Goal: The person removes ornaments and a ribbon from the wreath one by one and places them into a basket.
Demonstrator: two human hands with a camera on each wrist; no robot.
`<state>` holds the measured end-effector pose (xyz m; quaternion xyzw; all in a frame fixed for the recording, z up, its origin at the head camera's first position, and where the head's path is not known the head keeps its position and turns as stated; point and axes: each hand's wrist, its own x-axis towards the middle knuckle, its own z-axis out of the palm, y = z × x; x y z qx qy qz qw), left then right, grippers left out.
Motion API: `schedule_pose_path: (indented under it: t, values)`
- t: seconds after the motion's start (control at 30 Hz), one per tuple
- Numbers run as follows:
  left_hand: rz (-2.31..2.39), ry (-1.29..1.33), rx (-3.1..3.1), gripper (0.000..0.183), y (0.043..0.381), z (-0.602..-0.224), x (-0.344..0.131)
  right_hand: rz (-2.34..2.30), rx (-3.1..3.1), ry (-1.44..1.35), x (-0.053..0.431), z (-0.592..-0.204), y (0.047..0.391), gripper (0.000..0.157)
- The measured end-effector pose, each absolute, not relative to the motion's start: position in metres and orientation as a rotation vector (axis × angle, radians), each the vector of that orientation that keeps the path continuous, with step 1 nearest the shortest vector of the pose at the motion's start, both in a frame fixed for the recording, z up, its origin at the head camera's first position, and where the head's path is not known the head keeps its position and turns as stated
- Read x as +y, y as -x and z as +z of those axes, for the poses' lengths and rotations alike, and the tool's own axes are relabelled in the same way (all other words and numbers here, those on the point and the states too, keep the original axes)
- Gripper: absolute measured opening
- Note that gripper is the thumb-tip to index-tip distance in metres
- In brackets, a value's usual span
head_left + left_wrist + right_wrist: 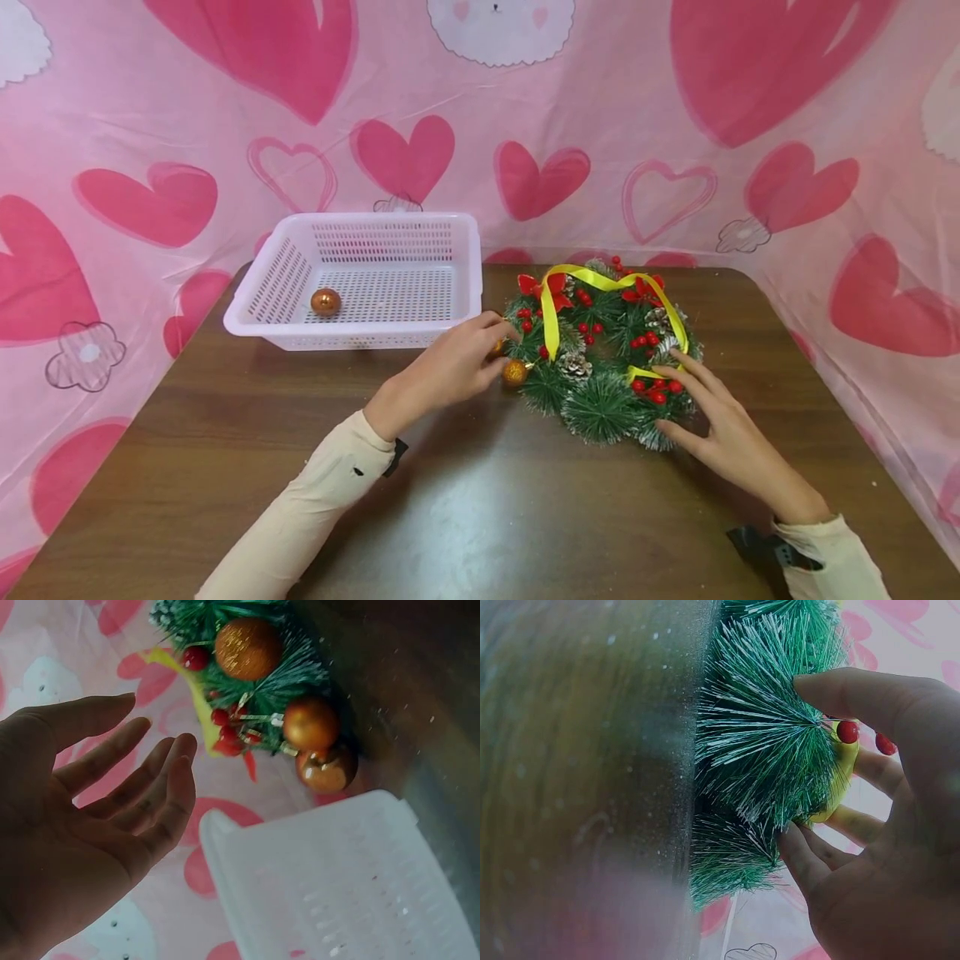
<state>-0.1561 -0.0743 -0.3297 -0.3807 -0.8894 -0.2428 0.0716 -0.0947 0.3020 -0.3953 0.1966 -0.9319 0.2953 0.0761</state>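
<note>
A green wreath (pixel 603 408) lies on the table with snowy tips, red berries, pinecones, red bows and a loose yellow ribbon (pixel 592 273) across it. Orange baubles sit at its left side: a glittery bauble (pixel 249 649), a matte bauble (pixel 311 724) and a shiny bauble (pixel 328 769). My left hand (pixel 459 360) is beside these baubles, fingers loosely bent, with nothing in its grasp in the left wrist view. My right hand (pixel 731 433) is at the wreath's right edge, thumb and fingers spread apart, fingertips at the needles and ribbon.
A white plastic basket (pixel 251 321) with slotted walls stands at the back left of the brown wooden table (pixel 465 517). One shiny copper bauble (pixel 326 302) lies inside it. Behind the table hangs a pink cloth (pixel 600 92) with hearts.
</note>
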Motion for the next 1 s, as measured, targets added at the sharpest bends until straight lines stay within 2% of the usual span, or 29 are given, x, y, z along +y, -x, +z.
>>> schedule_pose_path:
  t: [0.37, 1.0]
  values:
    - [-0.660, 1.165, -2.713, 0.027, 0.161, -0.354, -0.065, 0.875, -2.804, -0.602, 0.301, -0.393, 0.094, 0.074]
    - [-0.574, 1.153, -2.785, 0.027, 0.162, -0.371, -0.057, 0.882, -2.796, -0.606, 0.301, -0.396, 0.094, 0.075]
